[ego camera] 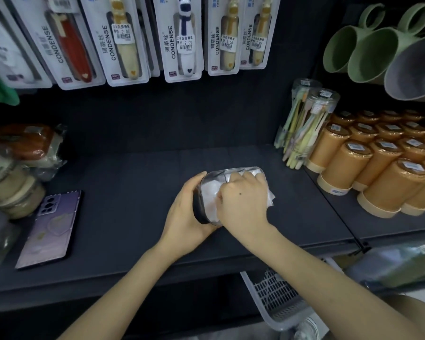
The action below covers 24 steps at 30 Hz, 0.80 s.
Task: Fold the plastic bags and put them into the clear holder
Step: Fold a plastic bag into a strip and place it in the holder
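The clear holder [209,190], with a dark base on its left side, lies tilted on the dark shelf [138,192] near the middle. White plastic bags [211,204] fill it. My left hand [185,217] grips the holder's base and left side. Above the opening, my right hand [243,200] has its fingers curled round a folded white bag [270,198], whose corner sticks out to the right of the hand. The fingertips are hidden inside the holder.
A purple phone [52,227] lies at the shelf's left. Orange cups [378,165] and clear tubes of toothbrushes [304,123] stand at the right. Packaged toothbrushes [182,38] hang behind, green mugs [358,52] at upper right. A white basket [275,298] sits below the shelf edge.
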Available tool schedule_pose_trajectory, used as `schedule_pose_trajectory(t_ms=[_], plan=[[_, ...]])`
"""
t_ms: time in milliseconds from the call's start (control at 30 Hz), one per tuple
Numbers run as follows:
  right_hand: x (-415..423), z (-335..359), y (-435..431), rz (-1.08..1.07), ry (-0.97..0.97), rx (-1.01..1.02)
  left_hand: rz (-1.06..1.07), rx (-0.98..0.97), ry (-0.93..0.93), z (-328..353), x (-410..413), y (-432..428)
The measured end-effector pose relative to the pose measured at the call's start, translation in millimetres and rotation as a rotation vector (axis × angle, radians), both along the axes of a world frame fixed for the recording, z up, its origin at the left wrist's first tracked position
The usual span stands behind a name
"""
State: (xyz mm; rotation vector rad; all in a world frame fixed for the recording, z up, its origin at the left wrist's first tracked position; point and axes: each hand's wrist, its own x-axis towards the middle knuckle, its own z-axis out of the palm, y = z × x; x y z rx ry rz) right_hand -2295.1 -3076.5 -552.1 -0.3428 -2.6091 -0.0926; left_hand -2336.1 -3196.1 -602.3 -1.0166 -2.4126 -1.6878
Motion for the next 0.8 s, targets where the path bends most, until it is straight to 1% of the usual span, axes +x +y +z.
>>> schedule_pose_trajectory(t_ms=[200, 400, 467, 567, 633, 733, 800], plan=[[8.1, -2.6, -0.2, 0.063, -0.062, 0.050, -0.019, 0.000, 0.004, -1.6, 4.3, -6.4], [22.4, 1.9, 10.0, 0.169, -0.024, 0.174, -0.042, 0.001, 0.016, -1.9, 6.0, -8.4], [23.4, 5.0, 12.6, 0.207, 0.034, 0.138, -0.033, 0.004, 0.014, -2.6, 6.2, -9.2], [23.5, 5.6, 14.7, 0.268, 0.099, 0.030, -0.034, 0.017, 0.020, -3.3, 5.9, -11.6], [22.3, 5.8, 12.0, 0.253, 0.106, 0.023, -0.031, 0.023, 0.017, -2.1, 5.8, -13.8], [20.8, 5.9, 6.2, 0.187, 0.087, 0.120, -0.035, 0.008, 0.045, -0.7, 6.0, -15.8], [20.3, 5.4, 5.1, 0.211, 0.071, 0.138, -0.041, -0.001, 0.056, -0.8, 6.0, -17.5]])
